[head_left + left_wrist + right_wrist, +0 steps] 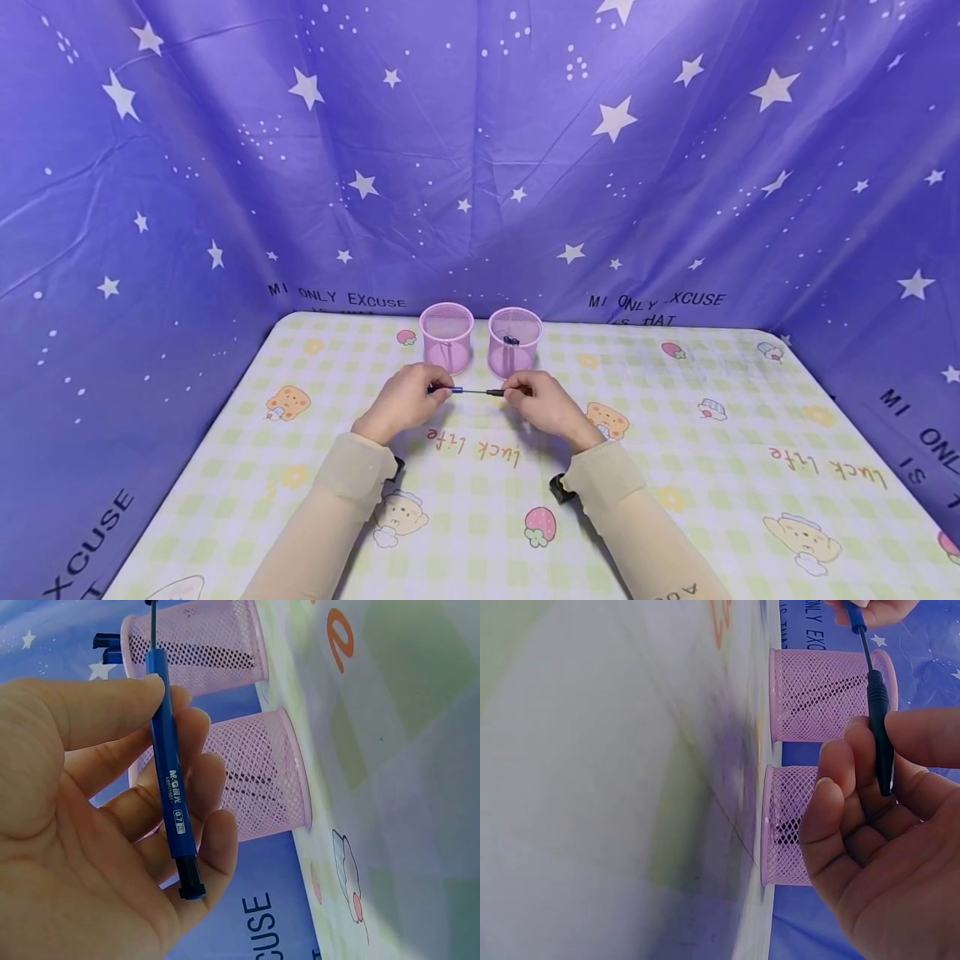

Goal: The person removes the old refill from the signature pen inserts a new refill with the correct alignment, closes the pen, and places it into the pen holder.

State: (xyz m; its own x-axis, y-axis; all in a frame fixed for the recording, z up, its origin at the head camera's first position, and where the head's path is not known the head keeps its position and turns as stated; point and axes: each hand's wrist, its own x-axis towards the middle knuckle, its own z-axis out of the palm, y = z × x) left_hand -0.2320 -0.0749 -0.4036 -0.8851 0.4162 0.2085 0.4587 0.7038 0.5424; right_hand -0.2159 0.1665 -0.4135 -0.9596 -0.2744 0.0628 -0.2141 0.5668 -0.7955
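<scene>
In the head view my left hand (407, 400) and right hand (549, 407) face each other above the table. Thumb and fingers of the left pinch the blue barrel (169, 757) of a pen, its black button end toward the palm. The right pinches the pen's black ribbed grip section (880, 727), tip pointing into that hand. Between the two pieces a thin refill (474, 392) is exposed, spanning the gap. Just behind the hands stand two pink mesh pen cups, a left cup (425, 342) and a right cup (538, 346).
Blue-black pen ends (109, 646) stick out of the right cup. Slim dark shapes show through the left cup's mesh. A checked tablecloth (480, 492) with cartoon prints covers the table. Behind and at the sides hangs a purple star-patterned curtain (480, 150).
</scene>
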